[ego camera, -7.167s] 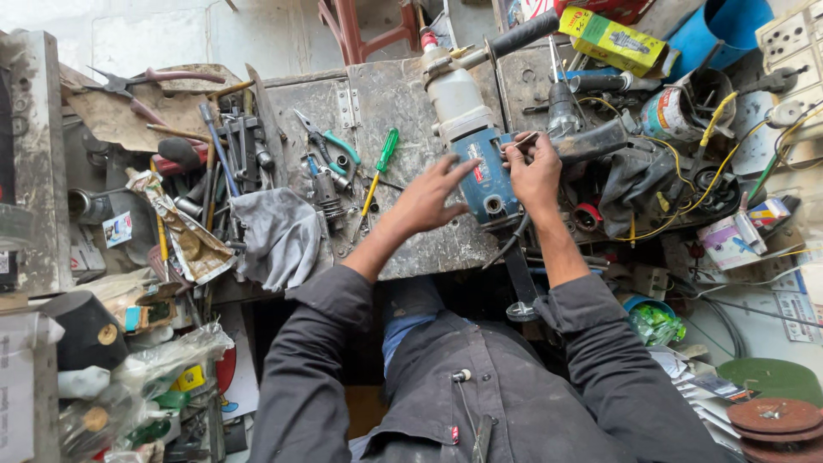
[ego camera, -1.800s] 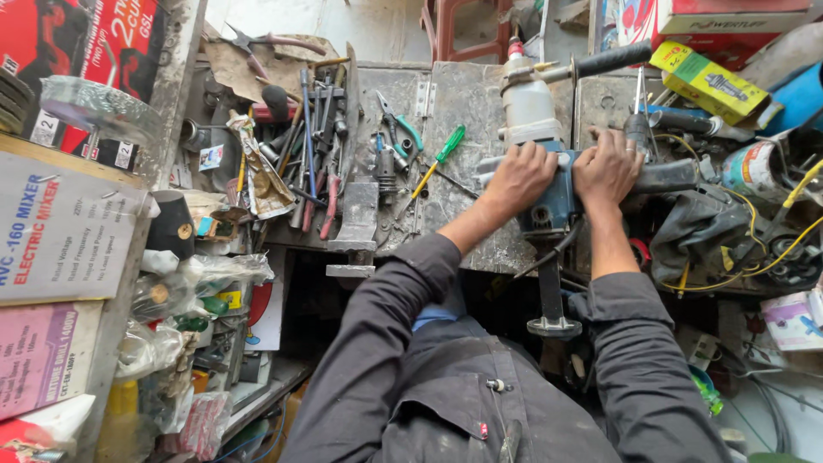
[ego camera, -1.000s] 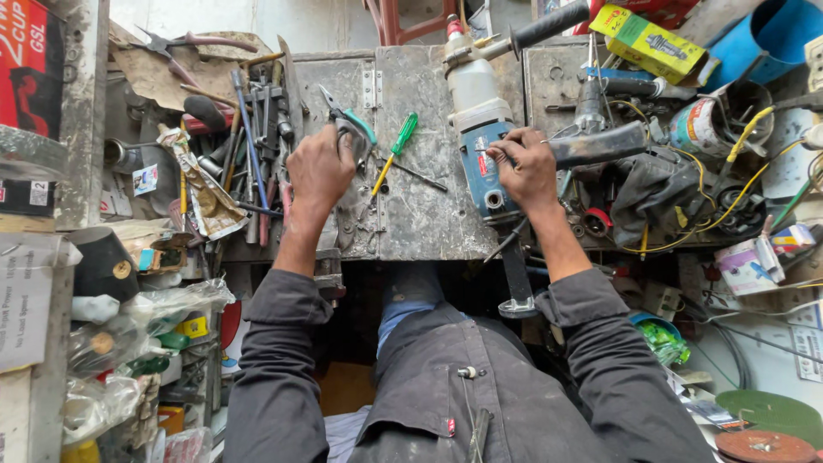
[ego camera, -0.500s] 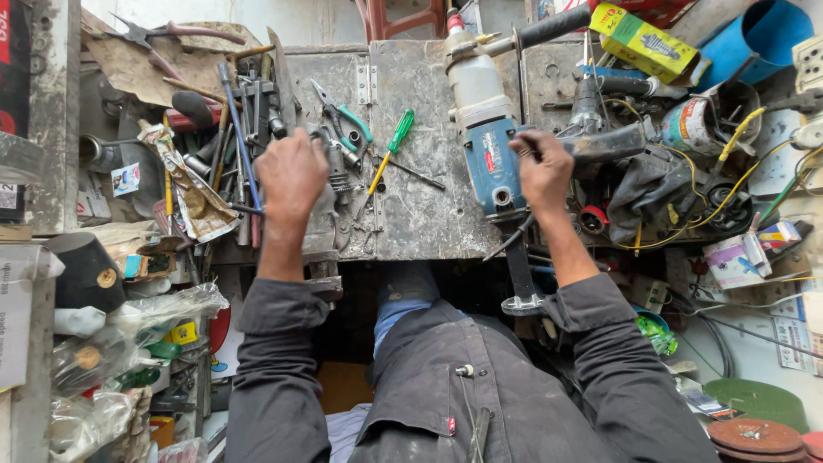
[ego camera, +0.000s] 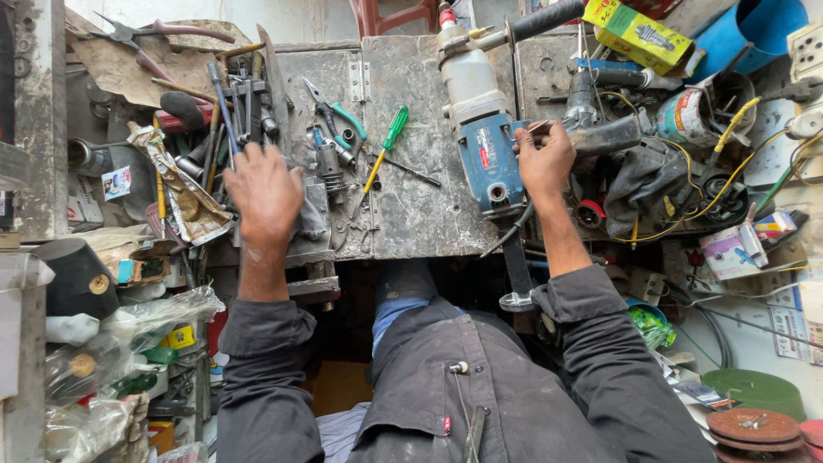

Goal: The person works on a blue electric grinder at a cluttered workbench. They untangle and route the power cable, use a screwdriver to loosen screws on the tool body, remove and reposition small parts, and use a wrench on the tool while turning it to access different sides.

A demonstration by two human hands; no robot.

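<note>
Blue-and-grey, the heavy electric drill [ego camera: 482, 129] lies on the worn metal bench [ego camera: 424, 214] just left of the right hand [ego camera: 543, 159], whose fingers pinch its side. Well apart, the left hand [ego camera: 264, 190] rests spread over dark hand tools [ego camera: 236, 107].

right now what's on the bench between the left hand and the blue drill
In the head view, pliers with green handles, a green-handled screwdriver and small metal parts lie between the left hand and the blue drill.

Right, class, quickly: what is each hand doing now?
Left hand: open, over the hand tools.
Right hand: closed, on the blue drill, pinching something small.
</note>
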